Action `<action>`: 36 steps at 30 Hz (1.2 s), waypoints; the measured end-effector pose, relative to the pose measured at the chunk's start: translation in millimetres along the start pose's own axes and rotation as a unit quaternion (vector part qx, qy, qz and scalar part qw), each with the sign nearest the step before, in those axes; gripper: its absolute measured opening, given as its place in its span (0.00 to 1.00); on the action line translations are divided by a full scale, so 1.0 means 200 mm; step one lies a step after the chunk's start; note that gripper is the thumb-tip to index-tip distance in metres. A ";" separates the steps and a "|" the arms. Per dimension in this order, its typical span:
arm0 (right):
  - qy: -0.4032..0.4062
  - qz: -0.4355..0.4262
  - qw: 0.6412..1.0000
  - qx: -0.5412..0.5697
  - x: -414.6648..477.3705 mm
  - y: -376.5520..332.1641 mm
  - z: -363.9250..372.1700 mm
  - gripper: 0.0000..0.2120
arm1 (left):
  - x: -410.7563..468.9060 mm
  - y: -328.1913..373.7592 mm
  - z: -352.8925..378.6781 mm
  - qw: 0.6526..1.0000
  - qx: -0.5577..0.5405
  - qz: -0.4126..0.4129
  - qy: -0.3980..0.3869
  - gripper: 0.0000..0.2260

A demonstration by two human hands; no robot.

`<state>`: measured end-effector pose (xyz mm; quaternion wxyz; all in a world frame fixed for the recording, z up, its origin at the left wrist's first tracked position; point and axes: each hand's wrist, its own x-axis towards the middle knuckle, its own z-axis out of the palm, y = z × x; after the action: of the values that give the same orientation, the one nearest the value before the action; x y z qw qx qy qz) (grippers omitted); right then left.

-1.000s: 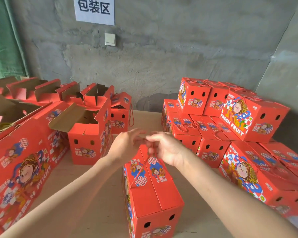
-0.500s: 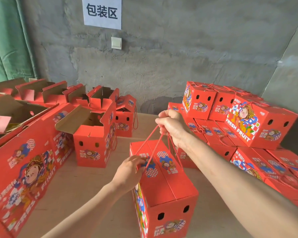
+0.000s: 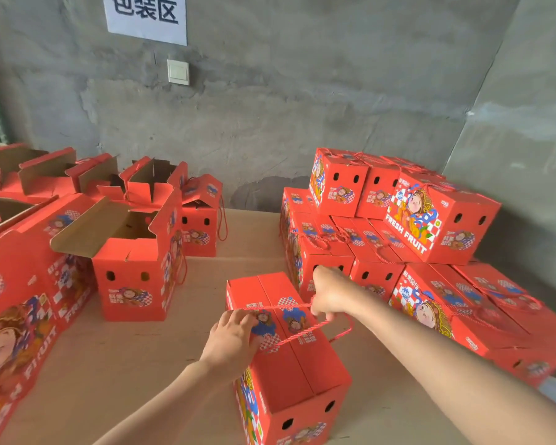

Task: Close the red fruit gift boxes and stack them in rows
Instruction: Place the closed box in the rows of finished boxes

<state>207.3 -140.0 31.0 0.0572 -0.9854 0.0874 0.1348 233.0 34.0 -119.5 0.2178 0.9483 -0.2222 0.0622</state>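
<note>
Sitting on the surface (image 3: 135, 364) near stacked boxes (image 3: 430, 248), a closed red box (image 3: 302, 374), likely light stiff cardboard, has the left hand (image 3: 235, 340) pressing down on it, the right hand (image 3: 329, 293) gripping its rope handle (image 3: 302, 334), the natural hold.

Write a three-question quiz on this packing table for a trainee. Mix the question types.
1. Multiple choice: what does the right hand grip?
A) the red rope handle
B) a loose cardboard flap
C) a roll of tape

2. True or false: the box that the left hand rests on has its top flaps standing open.

3. Fill in the blank: the stack of closed boxes stands on the person's ____ side.

Key: 1 A; 2 false, the flaps lie shut; 3 right.
</note>
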 end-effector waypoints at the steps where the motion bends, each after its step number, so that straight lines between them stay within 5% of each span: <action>1: -0.030 0.005 0.997 -0.071 -0.03 0.00 0.02 0.05 | 0.00 0.00 0.00 1.000 0.011 0.004 -0.002 0.17; 3: -0.074 0.005 0.987 -0.145 -0.04 -0.01 0.06 0.11 | 0.00 0.01 -0.01 0.999 0.031 0.007 -0.009 0.17; 6: -0.036 0.010 0.993 0.112 -0.02 -0.04 0.01 0.12 | 0.00 0.01 -0.03 0.999 0.041 0.010 -0.022 0.18; 9: -0.028 0.002 0.894 0.446 -0.03 -0.11 -0.08 0.10 | -0.01 0.01 -0.04 0.999 0.009 0.012 -0.031 0.18; 13: -0.015 0.063 0.789 0.611 -0.03 -0.20 -0.06 0.11 | -0.06 0.02 -0.04 0.992 -0.123 0.017 0.006 0.12; 16: 0.047 0.101 0.769 0.630 -0.04 -0.19 -0.13 0.13 | -0.12 0.03 -0.06 0.981 -0.185 0.052 0.016 0.12; 23: 0.147 0.069 0.792 0.589 -0.08 -0.11 -0.51 0.11 | -0.03 0.24 -0.29 0.955 -0.249 0.133 0.094 0.12; 27: 0.210 0.049 0.757 0.617 -0.08 0.00 -0.82 0.11 | 0.11 0.46 -0.47 0.935 -0.283 0.174 0.125 0.14; 30: 0.251 0.032 0.723 0.642 -0.06 0.11 -1.01 0.10 | 0.25 0.63 -0.54 0.915 -0.350 0.191 0.066 0.26; 36: 0.305 0.016 0.723 0.619 0.14 0.41 -1.23 0.11 | 0.60 0.94 -0.51 0.879 -0.442 0.156 -0.085 0.55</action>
<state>280.4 -256.9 250.8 0.6226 -0.7170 0.1799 -0.2567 254.2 -119.9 70.3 0.5824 0.7079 -0.3893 -0.0900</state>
